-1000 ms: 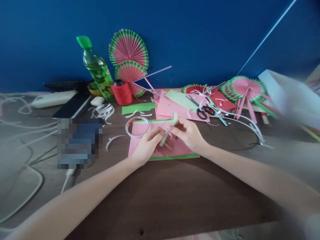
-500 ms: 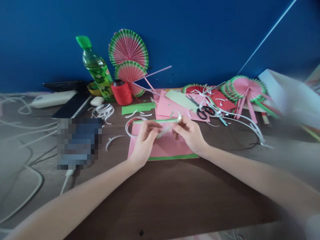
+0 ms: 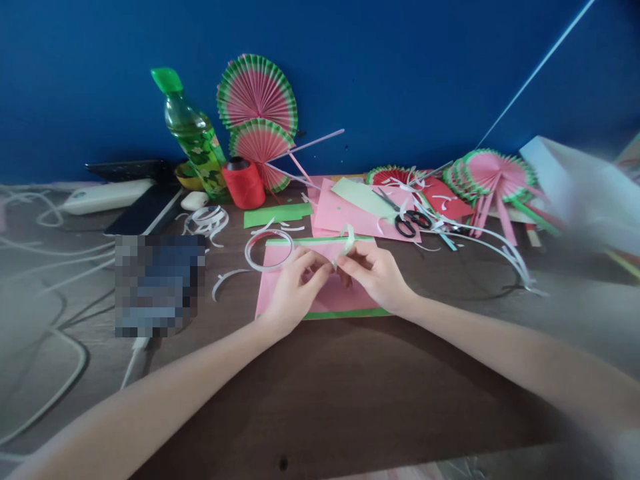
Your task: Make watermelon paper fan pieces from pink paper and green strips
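My left hand [image 3: 295, 288] and my right hand [image 3: 376, 273] meet over a pink paper sheet with green edges [image 3: 330, 303] lying on the brown table [image 3: 325, 393]. Both pinch a thin pale tape strip [image 3: 346, 240] that curls up between the fingertips. A white tape ring [image 3: 269, 250] lies just left of the left hand, touching the sheet's far left corner.
Black scissors [image 3: 411, 220] lie on pink sheets behind the right hand. A green bottle [image 3: 193, 137], red thread spool [image 3: 243, 183] and pleated pink-green paper fans [image 3: 257, 97] stand at the blue wall. More fans [image 3: 487, 175] and white strips lie right; cables and a pixelated patch left.
The hands have drawn closer together and the strip, which stretched slantwise between them, is now bunched into a short curl at the fingertips. The left hand shifted slightly right.
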Motion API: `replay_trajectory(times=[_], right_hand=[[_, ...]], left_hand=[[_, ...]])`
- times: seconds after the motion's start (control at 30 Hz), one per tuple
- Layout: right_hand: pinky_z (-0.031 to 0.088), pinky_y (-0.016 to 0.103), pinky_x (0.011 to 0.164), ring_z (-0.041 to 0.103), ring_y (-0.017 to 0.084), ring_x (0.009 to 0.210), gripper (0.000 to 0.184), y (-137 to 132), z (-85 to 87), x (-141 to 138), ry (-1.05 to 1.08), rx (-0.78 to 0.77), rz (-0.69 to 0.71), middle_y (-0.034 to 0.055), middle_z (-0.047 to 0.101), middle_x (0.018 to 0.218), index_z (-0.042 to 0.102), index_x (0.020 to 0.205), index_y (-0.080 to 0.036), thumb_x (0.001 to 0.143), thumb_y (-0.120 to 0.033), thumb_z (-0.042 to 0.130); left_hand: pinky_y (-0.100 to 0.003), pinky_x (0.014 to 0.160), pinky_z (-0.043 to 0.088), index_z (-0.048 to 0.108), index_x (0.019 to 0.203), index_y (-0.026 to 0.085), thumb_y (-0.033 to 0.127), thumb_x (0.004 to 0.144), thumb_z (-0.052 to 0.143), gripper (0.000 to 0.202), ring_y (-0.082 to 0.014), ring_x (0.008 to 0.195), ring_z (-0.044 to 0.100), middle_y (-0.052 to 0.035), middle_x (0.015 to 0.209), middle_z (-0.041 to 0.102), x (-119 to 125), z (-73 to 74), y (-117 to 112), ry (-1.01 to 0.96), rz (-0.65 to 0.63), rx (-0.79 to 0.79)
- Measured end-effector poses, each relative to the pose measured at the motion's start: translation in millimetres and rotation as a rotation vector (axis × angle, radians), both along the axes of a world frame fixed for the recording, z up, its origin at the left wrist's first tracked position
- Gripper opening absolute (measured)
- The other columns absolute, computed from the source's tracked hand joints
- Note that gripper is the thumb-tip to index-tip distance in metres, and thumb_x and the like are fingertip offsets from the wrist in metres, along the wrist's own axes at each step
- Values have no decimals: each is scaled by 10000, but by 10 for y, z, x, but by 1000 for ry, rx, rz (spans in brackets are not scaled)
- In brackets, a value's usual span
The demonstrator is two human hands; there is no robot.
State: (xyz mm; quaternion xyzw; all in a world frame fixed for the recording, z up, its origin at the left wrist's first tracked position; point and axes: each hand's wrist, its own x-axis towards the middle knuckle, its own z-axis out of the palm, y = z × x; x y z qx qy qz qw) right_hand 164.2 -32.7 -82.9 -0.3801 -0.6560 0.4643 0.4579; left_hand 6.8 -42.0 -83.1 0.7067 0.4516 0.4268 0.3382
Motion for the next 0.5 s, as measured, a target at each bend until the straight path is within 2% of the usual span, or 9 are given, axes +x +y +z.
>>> replay_trajectory(times=[0.5], right_hand=[[475, 261, 548, 565, 105, 526, 268, -23, 11, 13, -51, 29, 9, -14, 580, 561, 579, 674, -158, 806, -391, 578]], left_hand=[[-243, 625, 374, 515, 660, 172, 215, 818, 473, 169, -117, 676, 466, 10, 689, 488, -8, -3, -6, 9, -22, -12]])
